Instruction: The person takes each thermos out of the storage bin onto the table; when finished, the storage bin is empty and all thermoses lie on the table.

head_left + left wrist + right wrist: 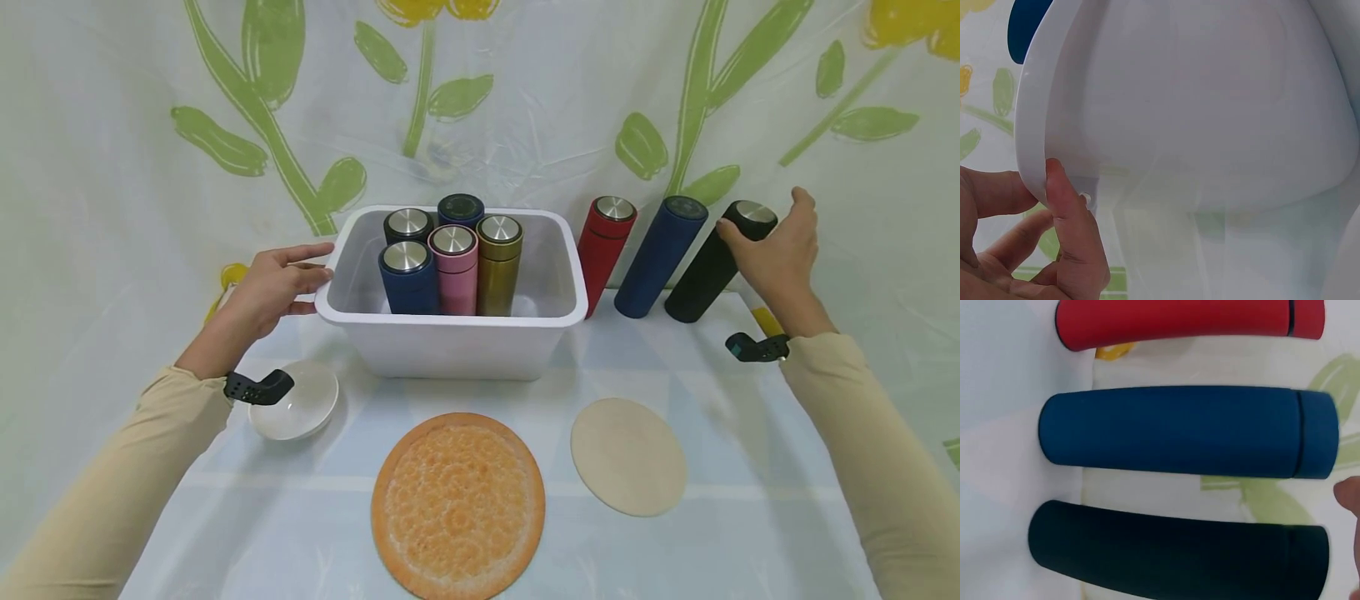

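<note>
At the left end of a white plastic tub [450, 350], my left hand [273, 287] pinches the rim; the left wrist view shows thumb and finger on either side of the tub's lip [1029, 125]. Several upright thermos bottles stand inside: a black one [408, 222], a dark blue one at the back [461, 208], a blue one in front [411, 287], a pink one [456, 279] and a gold one [498, 267]. My right hand [780, 254] is spread at the lid of a black thermos [705, 275]. Contact there is unclear; the right wrist view catches only a fingertip [1349, 495].
Right of the tub stand a red thermos [603, 246] and a blue thermos [660, 258]. A white bowl [307, 408] lies below my left wrist. In front are a round bread-like mat [459, 504] and a beige disc [628, 457]. A flower-printed sheet [555, 100] hangs behind.
</note>
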Demonstrator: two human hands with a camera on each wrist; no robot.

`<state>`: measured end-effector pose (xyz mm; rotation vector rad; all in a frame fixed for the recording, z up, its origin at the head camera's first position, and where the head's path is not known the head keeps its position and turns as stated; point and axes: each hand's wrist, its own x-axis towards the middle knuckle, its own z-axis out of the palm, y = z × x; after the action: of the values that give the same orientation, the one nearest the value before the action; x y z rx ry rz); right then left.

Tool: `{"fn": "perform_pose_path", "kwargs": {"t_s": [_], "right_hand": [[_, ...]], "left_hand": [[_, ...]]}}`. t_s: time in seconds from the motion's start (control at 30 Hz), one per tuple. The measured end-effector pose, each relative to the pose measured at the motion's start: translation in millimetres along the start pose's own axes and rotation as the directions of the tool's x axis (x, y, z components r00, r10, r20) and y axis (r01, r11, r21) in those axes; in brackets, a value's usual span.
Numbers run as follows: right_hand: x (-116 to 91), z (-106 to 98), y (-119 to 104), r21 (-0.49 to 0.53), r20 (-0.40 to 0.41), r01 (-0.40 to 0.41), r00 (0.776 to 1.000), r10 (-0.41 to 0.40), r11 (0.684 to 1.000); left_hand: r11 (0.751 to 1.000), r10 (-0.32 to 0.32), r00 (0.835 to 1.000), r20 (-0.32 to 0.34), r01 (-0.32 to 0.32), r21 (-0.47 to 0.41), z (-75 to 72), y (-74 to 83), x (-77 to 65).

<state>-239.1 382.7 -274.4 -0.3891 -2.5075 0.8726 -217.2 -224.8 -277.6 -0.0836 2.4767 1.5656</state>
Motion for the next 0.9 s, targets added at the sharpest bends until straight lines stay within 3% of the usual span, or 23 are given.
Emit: {"fn": "perform_pose_path", "kwargs": {"t_s": [0.43, 0.9], "right_hand": [[-22, -11, -31, 0.005, -0.058, 0.141, 0.988, -0.140, 0.990], [-50, -11, -60, 0.029, 0.023, 0.285, 0.958, -0.285, 0.958]], "left_hand": [[1.000, 0.008, 1.000, 0.011, -0.008, -0.010, 0.3, 0.6, -2.3], [1.000, 0.011, 1.000, 0.012, -0.011, -0.009, 0.7, 0.9, -2.9]]}}
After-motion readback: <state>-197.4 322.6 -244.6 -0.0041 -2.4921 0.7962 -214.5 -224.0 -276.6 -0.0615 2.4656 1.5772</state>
